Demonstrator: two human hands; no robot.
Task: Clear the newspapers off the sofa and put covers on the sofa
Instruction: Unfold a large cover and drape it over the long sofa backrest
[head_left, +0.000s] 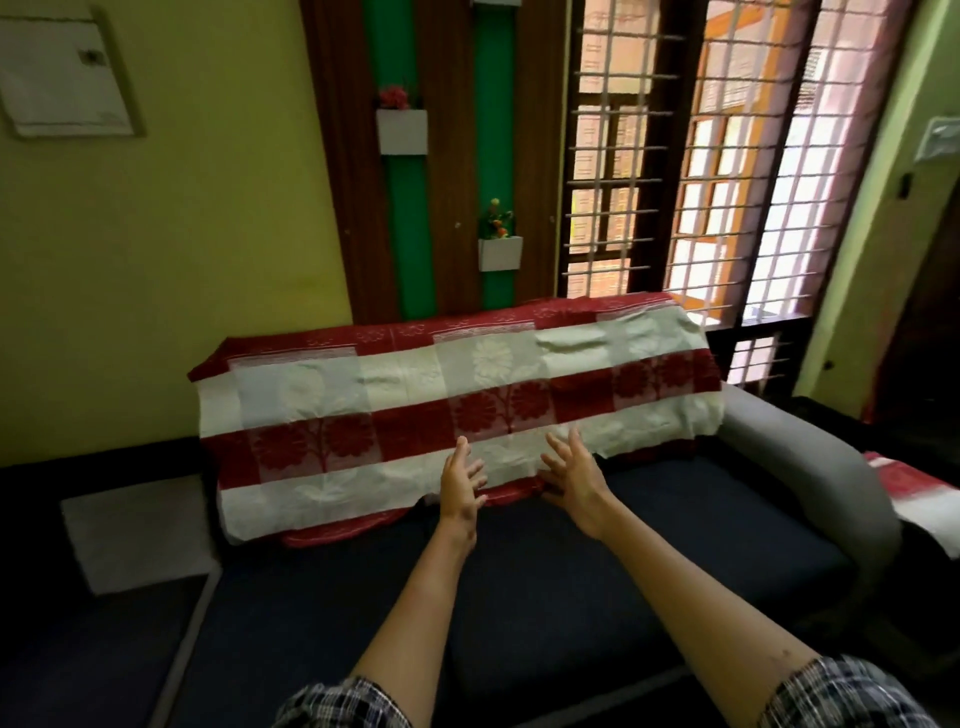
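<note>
Two hands, left hand (460, 486) and right hand (574, 480), are held wide-fingered and empty at the red-and-cream floral woven cover (457, 410), apparently for smoothing over the dark sofa (571, 582) backrest.

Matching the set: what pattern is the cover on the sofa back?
The cover has red and white bands with flowers; head view.

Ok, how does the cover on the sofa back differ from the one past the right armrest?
The cover on the sofa back is spread wide and hangs draped; the cover past the armrest lies lower and is cut off by the picture's edge. The left hand and right hand, both open, are at the first cover's lower edge; nothing touches the second cover. Both have red and white bands.
</note>
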